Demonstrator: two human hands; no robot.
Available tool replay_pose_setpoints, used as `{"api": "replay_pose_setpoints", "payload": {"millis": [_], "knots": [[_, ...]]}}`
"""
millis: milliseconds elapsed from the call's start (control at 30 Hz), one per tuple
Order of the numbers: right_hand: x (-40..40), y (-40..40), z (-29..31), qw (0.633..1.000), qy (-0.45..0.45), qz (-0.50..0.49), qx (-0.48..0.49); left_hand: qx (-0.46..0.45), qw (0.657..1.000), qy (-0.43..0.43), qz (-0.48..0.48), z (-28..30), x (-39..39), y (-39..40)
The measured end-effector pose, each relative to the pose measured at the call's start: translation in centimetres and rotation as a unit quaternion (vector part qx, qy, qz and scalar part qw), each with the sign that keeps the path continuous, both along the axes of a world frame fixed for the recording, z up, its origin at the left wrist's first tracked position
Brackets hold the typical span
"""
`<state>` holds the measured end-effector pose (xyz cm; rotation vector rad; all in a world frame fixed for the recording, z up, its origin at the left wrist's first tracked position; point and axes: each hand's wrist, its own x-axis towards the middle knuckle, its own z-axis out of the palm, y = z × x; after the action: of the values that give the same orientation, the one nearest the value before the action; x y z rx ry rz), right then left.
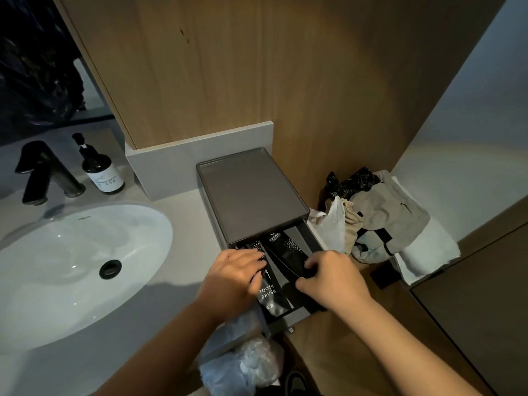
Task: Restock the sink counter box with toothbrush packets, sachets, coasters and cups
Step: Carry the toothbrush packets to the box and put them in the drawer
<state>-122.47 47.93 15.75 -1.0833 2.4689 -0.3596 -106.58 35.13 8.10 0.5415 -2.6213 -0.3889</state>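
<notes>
From the head view, the left hand (233, 277) lies with relaxed fingers on a toothbrush packet (268, 292) in the box's (251, 195) pulled-out drawer, probably flattening it. Just right of it, the right hand (328, 277) curls its fingers around a dark packet (294, 260), seemingly seating it alongside. The drawer front overhangs the desk (183, 238) edge below both wrists; beyond the right hand, piled cloths (385, 212) crowd that side.

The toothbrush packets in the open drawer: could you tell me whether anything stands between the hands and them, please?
Nothing visible does. The left hand rests on the toothbrush packet printed TOOTH BRUSH, and the right hand pinches a black packet beside it. Both lie in the pulled-out drawer of the grey box.
</notes>
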Motion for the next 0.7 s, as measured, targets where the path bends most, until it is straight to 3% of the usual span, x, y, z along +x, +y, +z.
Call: {"api": "replay_pose_setpoints", "payload": {"millis": [300, 467, 567, 700], "knots": [[-0.4, -2.7, -4.7, 0.994, 0.038, 0.104, 0.01, -0.136, 0.975, -0.135, -0.114, -0.6, 0.5, -0.9], [-2.3, -2.5, -5.3, 0.98, 0.025, 0.195, 0.014, -0.162, 0.939, -0.272, -0.136, 0.7, -0.6, -1.7], [-2.8, -2.4, -5.4, 0.963, 0.014, 0.266, 0.046, -0.168, 0.936, -0.274, -0.143, 0.6, -0.8, -2.0], [-3.0, -2.5, -5.7, 0.952, -0.005, 0.29, 0.099, -0.197, 0.936, -0.243, -0.161, -0.1, -0.6, -2.3]]}}
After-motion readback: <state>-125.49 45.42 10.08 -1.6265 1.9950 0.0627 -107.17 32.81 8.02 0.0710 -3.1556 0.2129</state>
